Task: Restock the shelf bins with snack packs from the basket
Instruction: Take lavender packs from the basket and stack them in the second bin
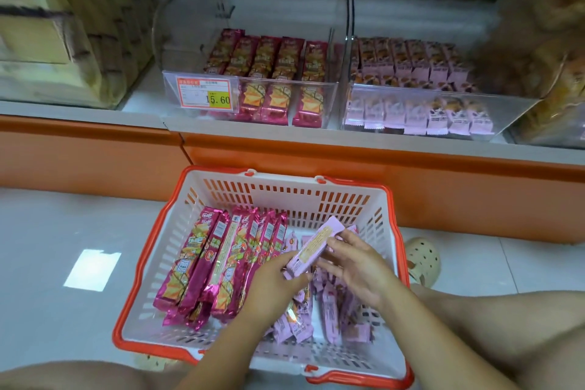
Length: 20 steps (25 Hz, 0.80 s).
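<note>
A white basket with an orange rim (148, 279) sits on the floor below the shelf. Several magenta snack packs (215, 260) fill its left half, and small lilac packs (332, 313) lie in its right half. Over the basket, my left hand (272, 288) grips the near end of a stack of lilac packs (313, 247). My right hand (357, 266) holds the same stack from the right side, fingers curled over it. On the shelf, a clear bin (253, 85) holds magenta packs, and the clear bin (421, 89) beside it holds lilac packs.
A price tag reading 15.60 (204, 95) hangs on the left bin's front. An orange shelf base (316, 161) runs behind the basket. A beige clog (422, 258) stands right of the basket. My knees frame the bottom corners. More bins stand at far left and right.
</note>
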### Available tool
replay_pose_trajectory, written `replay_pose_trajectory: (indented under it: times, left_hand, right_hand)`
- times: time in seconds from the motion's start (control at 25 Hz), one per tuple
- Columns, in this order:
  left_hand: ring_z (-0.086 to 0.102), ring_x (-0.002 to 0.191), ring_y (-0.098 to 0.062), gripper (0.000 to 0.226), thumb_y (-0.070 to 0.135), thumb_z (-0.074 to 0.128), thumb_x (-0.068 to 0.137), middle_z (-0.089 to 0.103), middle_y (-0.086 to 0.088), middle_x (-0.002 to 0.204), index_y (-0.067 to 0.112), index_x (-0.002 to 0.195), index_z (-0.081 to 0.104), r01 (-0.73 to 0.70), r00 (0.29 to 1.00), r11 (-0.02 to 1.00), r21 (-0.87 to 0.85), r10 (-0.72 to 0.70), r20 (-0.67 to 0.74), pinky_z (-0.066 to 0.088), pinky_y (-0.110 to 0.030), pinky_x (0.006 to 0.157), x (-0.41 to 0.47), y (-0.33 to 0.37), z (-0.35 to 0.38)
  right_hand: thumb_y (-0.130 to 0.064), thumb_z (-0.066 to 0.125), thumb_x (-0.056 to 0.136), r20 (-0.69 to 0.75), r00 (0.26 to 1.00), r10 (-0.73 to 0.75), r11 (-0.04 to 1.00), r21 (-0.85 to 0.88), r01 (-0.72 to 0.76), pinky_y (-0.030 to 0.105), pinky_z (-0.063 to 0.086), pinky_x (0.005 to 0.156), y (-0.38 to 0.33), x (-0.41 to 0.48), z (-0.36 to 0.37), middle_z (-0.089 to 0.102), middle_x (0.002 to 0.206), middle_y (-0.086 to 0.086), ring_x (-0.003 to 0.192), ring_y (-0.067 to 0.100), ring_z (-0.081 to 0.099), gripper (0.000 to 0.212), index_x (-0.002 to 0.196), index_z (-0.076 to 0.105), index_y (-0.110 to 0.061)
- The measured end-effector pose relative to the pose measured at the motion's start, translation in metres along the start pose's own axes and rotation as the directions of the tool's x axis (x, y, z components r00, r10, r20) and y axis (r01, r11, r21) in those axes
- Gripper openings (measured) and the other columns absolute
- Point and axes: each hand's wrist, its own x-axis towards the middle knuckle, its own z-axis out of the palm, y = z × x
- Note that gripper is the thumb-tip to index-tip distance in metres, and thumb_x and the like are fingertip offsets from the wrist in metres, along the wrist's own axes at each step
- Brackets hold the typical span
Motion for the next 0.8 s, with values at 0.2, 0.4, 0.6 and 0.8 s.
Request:
replay_pose_trajectory:
  times: [0.2, 0.4, 0.6, 0.8]
  left_hand:
    - [0.069, 0.083, -0.018, 0.029, 0.03, 0.056, 0.094, 0.072, -0.002, 0.095, 0.033, 0.123, 0.056, 0.088, 0.992, 0.943, -0.321, -0.053, 0.116, 0.056, -0.032, 0.079, -0.003, 0.011, 0.0]
    - [0.066, 0.079, -0.028, 0.05, 0.042, 0.05, 0.091, 0.068, -0.018, 0.087, 0.006, 0.124, 0.057, 0.46, 0.862, 0.68, -0.571, -0.186, 0.472, 0.056, -0.039, 0.075, -0.007, 0.014, 0.002]
    - [0.068, 0.1, -0.025, 0.043, 0.032, 0.058, 0.087, 0.068, -0.014, 0.117, 0.014, 0.126, 0.059, 0.326, 0.915, 0.797, -0.509, -0.13, 0.382, 0.055, -0.036, 0.083, -0.002, 0.009, 0.004]
    - [0.067, 0.106, -0.023, 0.039, 0.026, 0.059, 0.09, 0.069, -0.007, 0.117, 0.018, 0.128, 0.058, 0.26, 0.931, 0.875, -0.409, -0.114, 0.347, 0.054, -0.033, 0.085, -0.003, 0.01, 0.001]
  right_hand:
    - [-0.018, 0.063, 0.087, -0.081, 0.994, -0.072, 0.994, -0.09, 0.065, 0.033, 0.056, 0.076, -0.01, -0.003, 0.004, 0.069, 0.099, 0.009, 0.092, 0.022, 0.066, 0.03, 0.115, 0.06, -0.008]
    - [-0.016, 0.051, 0.095, 0.006, 0.998, -0.063, 0.997, -0.043, 0.064, 0.042, 0.055, 0.088, -0.019, -0.007, 0.013, 0.07, 0.109, 0.016, 0.101, 0.031, 0.067, 0.026, 0.118, 0.06, -0.009]
    - [-0.016, 0.053, 0.094, -0.093, 0.989, -0.117, 0.988, -0.108, 0.107, 0.035, 0.057, 0.075, -0.02, -0.006, 0.009, 0.073, 0.099, 0.015, 0.09, 0.027, 0.071, 0.028, 0.12, 0.06, -0.007]
    - [-0.025, 0.052, 0.096, -0.073, 0.994, -0.08, 0.988, -0.135, 0.069, 0.038, 0.054, 0.084, -0.023, -0.008, 0.01, 0.069, 0.109, 0.014, 0.096, 0.027, 0.064, 0.024, 0.114, 0.06, -0.011]
